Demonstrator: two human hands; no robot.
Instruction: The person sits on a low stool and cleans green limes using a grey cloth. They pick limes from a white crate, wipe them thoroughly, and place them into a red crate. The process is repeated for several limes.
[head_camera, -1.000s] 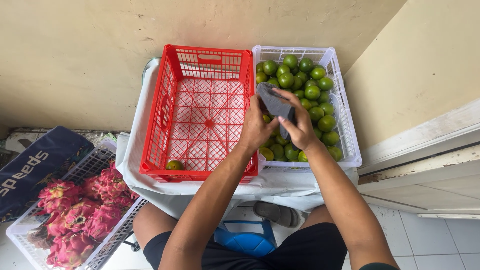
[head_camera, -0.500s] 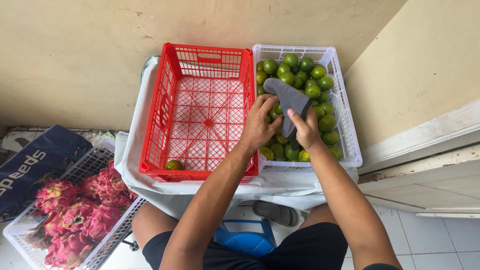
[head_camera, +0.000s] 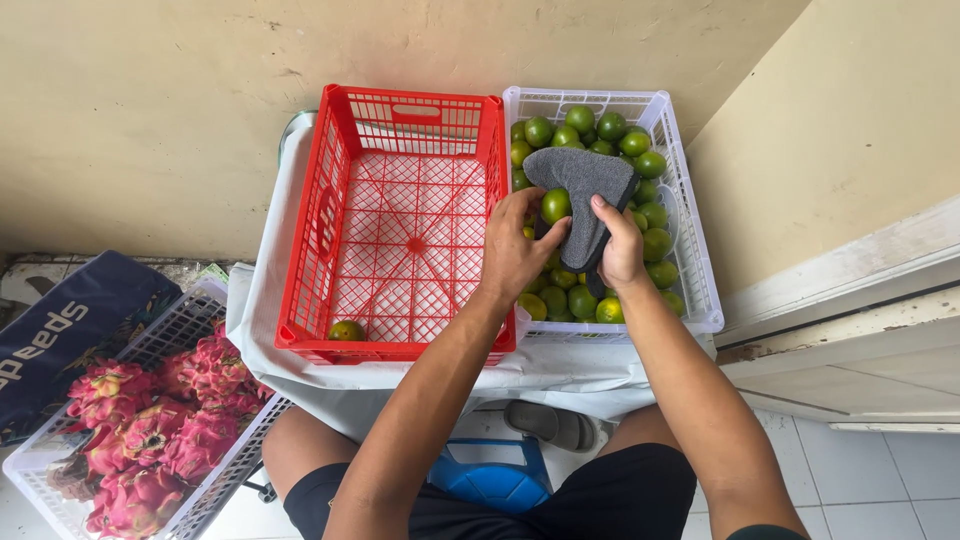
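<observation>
Left hand (head_camera: 512, 250) grip on green lime (head_camera: 555, 205), right hand (head_camera: 620, 245) on grey cloth (head_camera: 583, 185).

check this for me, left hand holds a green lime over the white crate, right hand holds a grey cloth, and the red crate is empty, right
Not quite: the red crate is not empty. The head view shows one lime in its near left corner. The left hand does hold a green lime, and the right hand a grey cloth.
</observation>
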